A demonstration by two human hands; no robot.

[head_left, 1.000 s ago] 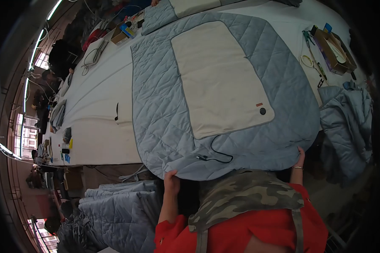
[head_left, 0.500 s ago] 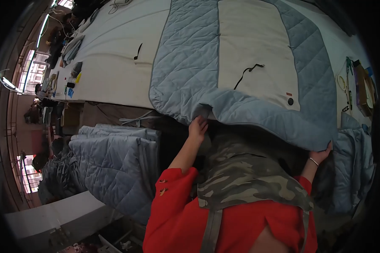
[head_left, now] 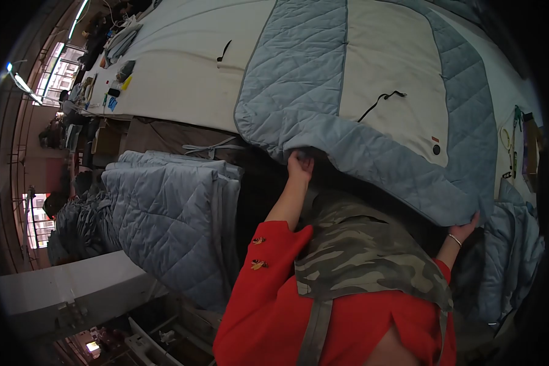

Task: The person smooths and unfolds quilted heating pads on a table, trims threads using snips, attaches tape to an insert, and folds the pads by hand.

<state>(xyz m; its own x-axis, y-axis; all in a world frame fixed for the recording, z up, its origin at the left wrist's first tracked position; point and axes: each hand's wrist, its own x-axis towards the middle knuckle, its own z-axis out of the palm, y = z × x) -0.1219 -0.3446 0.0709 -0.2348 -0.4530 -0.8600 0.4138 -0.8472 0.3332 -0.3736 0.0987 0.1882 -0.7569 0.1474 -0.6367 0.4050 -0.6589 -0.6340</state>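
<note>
A blue-grey quilted cover (head_left: 299, 73) with a cream centre panel (head_left: 393, 67) lies on the table, its near edge hanging over the front. My left hand (head_left: 300, 165) grips that edge near its left part, where the fabric is lifted and bunched. At the right corner my right hand (head_left: 465, 229) pinches the same edge. A black cable (head_left: 375, 107) lies across the cream panel, left of a round black button (head_left: 435, 149) and a small orange label (head_left: 435, 139).
Folded quilted covers (head_left: 165, 207) are stacked at lower left, beside a white beam (head_left: 73, 287). More quilted fabric (head_left: 509, 250) hangs at the right. Green-handled scissors (head_left: 517, 119) and a box (head_left: 531, 152) lie on the table's right side.
The view has tilted down and shifted. The cover's near edge has been raised and partly folded by my left hand, which has moved inward along it. The cable now lies on the cream panel.
</note>
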